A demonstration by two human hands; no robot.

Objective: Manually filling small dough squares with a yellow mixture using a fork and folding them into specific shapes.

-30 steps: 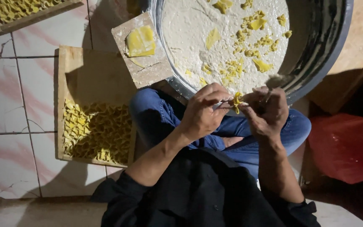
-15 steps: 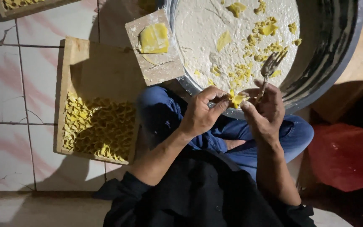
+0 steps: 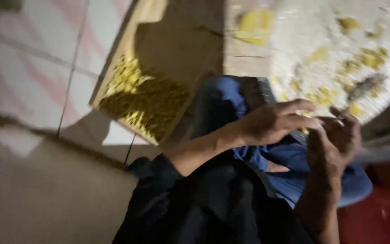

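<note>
Both hands met above the lap: left hand (image 3: pixel 271 122) and right hand (image 3: pixel 335 140) pinched a small yellow dough piece (image 3: pixel 304 130). Many shaped pieces filled the wooden tray (image 3: pixel 145 97); more dough remained in the floured basin (image 3: pixel 339 58).

yellow pieces (image 3: pixel 146 100), blue trousers (image 3: pixel 222 106), pink-streaked tiles (image 3: pixel 37 68)

Frame's blurred. Our left hand (image 3: pixel 274 121) sits centre-right, fingers curled, tips pointing right. Our right hand (image 3: pixel 335 138) is just beside it, fingertips meeting. Both forearms rise from lower frame, bent at the elbows.
</note>
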